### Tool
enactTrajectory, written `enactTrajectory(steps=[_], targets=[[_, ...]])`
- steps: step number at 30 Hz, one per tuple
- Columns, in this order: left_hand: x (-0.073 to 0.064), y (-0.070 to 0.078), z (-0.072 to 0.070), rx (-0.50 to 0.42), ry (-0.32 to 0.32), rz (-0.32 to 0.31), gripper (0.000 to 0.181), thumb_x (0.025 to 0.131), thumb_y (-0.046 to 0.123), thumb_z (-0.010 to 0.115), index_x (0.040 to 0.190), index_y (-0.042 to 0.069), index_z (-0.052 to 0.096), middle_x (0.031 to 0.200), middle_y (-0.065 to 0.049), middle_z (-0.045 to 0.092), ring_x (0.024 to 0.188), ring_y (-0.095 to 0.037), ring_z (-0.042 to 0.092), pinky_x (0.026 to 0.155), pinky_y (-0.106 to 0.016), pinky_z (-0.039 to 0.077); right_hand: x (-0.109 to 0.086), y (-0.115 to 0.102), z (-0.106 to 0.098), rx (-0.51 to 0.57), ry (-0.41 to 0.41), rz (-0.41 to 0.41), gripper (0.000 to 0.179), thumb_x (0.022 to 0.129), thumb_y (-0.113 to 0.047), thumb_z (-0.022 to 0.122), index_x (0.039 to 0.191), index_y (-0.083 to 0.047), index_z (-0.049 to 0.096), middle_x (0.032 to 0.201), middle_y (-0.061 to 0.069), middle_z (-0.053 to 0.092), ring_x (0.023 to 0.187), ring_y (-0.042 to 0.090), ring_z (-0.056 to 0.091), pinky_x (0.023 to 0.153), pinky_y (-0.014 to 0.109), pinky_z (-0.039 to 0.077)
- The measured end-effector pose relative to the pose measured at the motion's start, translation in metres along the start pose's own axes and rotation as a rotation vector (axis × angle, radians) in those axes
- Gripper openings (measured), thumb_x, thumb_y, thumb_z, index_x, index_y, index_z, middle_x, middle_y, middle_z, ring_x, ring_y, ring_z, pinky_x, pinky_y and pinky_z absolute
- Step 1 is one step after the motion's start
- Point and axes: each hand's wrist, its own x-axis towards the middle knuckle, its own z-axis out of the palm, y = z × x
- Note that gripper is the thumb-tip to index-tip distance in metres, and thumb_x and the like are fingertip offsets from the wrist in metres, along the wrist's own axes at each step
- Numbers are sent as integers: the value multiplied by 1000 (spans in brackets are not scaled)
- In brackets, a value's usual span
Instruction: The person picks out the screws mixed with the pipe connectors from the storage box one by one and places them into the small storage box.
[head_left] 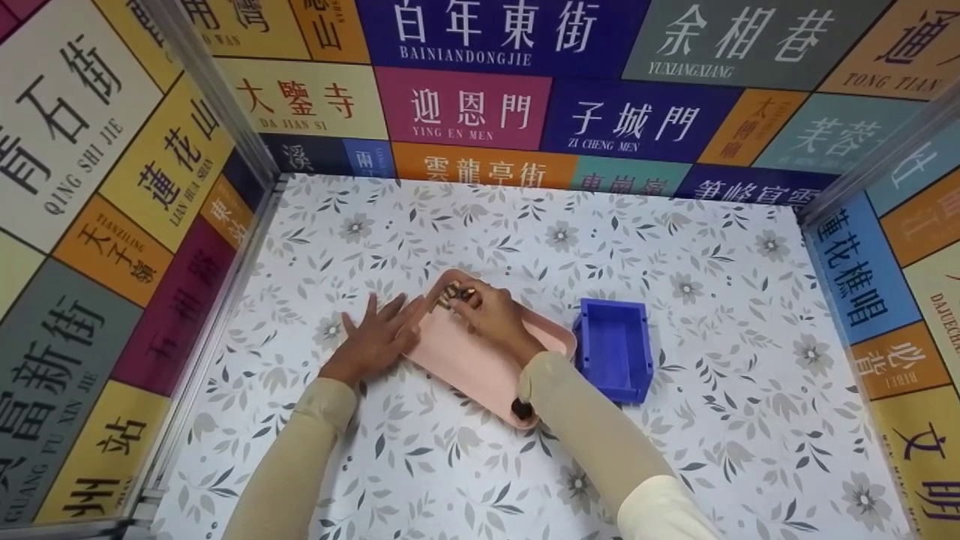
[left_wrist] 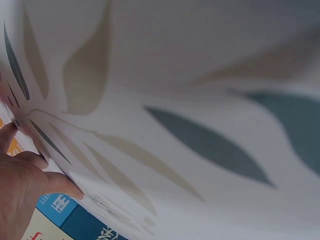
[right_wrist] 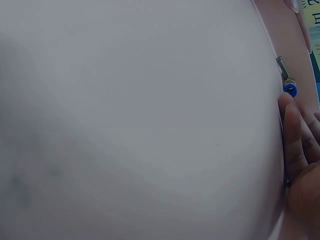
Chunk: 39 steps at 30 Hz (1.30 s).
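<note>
A: What lies nearest?

B: A dark piece (head_left: pixel 521 409) in the near corner of the pink tray (head_left: pixel 465 356), too small to name. The tray looks like thin, stiff plastic, probably light; best held by its raised rim.

A: Then?

B: The bin (head_left: pixel 615 341), just right of the tray: stiff, blue, likely light too. No label I can read.

A: And the grips?

B: The left grip (head_left: pixel 373 337) has its fingers spread, with nothing in hold that I can see, at the tray's left edge on the counter (head_left: pixel 720 322). The right grip (head_left: pixel 495 316) curves over brass-coloured fittings (head_left: pixel 448 294) at the tray's far corner; whether it pinches one, I cannot tell.

A: How would those fittings handle?

B: Small, hard and fairly dense, I'd judge: hardly fragile, but smooth enough to slip or roll. Take one across its body. In the right wrist view a blue-ringed fitting (right_wrist: pixel 290 90) sits at the fingertips, with what looks like a screw (right_wrist: pixel 283 67) beside it; its threads should give some bite.

A: Any writing farther back?

B: Plenty on the wall (head_left: pixel 465 109): "YING EN MEN", "ZI CHENG MEN", "BAINIANDONGJIE" and "YUXIANGXIANG", each below Chinese characters.
</note>
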Motion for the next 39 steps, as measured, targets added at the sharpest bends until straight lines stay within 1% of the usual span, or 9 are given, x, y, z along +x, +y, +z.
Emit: enactTrajectory(steps=[3, 8, 11, 17, 20, 24, 29, 33, 39], targets=[[-1, 0, 0, -5, 0, 0, 57, 104, 67, 25, 158, 57, 8, 173, 8, 14, 157, -45, -9, 110, -83, -13, 0, 1, 2, 1, -4, 2, 44, 98, -36, 70, 132, -9, 66, 73, -1, 73, 49, 9, 63, 51, 26, 55], [-1, -2, 0, -8, 5, 8, 57, 105, 67, 24, 159, 56, 9, 173, 7, 14, 157, -46, -9, 109, -83, -13, 1, 2, 5, 43, 7, 7, 41, 97, -29, 73, 130, -6, 66, 75, 1, 74, 47, 10, 62, 50, 28, 55], [-1, -3, 0, -8, 7, 11, 57, 104, 68, 25, 158, 57, 8, 173, 8, 15, 157, -46, -9, 109, -83, -12, 2, 3, 7, 37, 20, 17, 41, 95, -25, 75, 130, -6, 66, 74, 2, 73, 45, 8, 60, 50, 26, 55], [2, -5, 1, -8, 12, 31, 57, 105, 66, 27, 158, 56, 11, 172, 6, 18, 156, -50, -7, 107, -86, -10, 4, 3, 9, -55, 41, 15, 43, 91, -18, 79, 130, -7, 67, 76, 2, 74, 48, 3, 59, 58, 23, 57], [3, -5, 2, -1, 7, 17, 57, 104, 67, 27, 158, 57, 11, 172, 7, 17, 156, -49, -8, 108, -85, -10, 4, 4, 10, -117, 55, 1, 44, 89, -15, 81, 130, -8, 67, 78, 1, 75, 57, 5, 63, 63, 26, 57], [4, -5, 4, 1, 2, 6, 57, 104, 68, 25, 158, 57, 10, 172, 7, 16, 156, -48, -9, 108, -84, -12, 3, 4, 11, -169, 80, -14, 44, 87, -14, 82, 128, -9, 68, 78, 0, 72, 67, 9, 63, 64, 27, 54], [3, -4, 3, 9, 11, 11, 56, 105, 67, 25, 158, 57, 9, 172, 8, 16, 156, -48, -8, 109, -83, -12, 3, 5, 12, -184, 94, -23, 43, 86, -13, 83, 126, -9, 69, 76, 0, 69, 67, 9, 59, 63, 25, 51], [2, -4, 2, 6, 16, 20, 56, 105, 65, 26, 158, 57, 10, 172, 8, 16, 156, -48, -8, 110, -83, -12, 3, 6, 12, -187, 102, -36, 41, 86, -14, 83, 124, -8, 69, 76, 1, 68, 69, 9, 59, 64, 26, 51], [1, -3, 2, 11, 11, 23, 56, 105, 66, 25, 158, 57, 8, 173, 9, 14, 156, -48, -8, 110, -83, -12, 1, 7, 12, -226, 110, -68, 39, 87, -18, 83, 122, -8, 70, 76, 1, 69, 68, 10, 60, 65, 27, 51]])
